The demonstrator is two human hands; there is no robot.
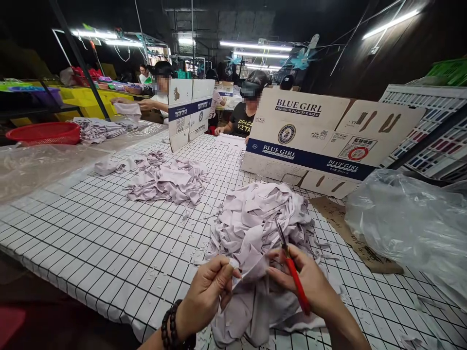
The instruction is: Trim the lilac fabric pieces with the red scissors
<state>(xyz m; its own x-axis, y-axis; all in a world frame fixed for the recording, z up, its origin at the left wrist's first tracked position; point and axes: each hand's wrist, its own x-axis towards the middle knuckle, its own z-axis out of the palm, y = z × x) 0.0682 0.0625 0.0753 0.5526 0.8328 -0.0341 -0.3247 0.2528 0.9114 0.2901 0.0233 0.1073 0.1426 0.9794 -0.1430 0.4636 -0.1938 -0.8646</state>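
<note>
My left hand (209, 291), with dark beads at its wrist, is closed in a pinch on the edge of a pale lilac fabric piece (254, 265). To its right, my right hand (308, 277) holds scissors (295, 278) with red handles, their dark blades pointing up and away from me. The right thumb and a fingertip are close to the same fabric piece; whether they touch it I cannot tell. Behind and under both hands lies a large heap of lilac fabric pieces (260, 209), spilling toward the near table edge.
A second fabric pile (171, 180) lies left on the grid-patterned table (109, 243), among small scraps. Cardboard panels (306, 131) stand upright beyond the heap. Clear plastic (404, 223) and brown cardboard (350, 233) lie right. A red basket (44, 134) is far left. Co-workers sit across.
</note>
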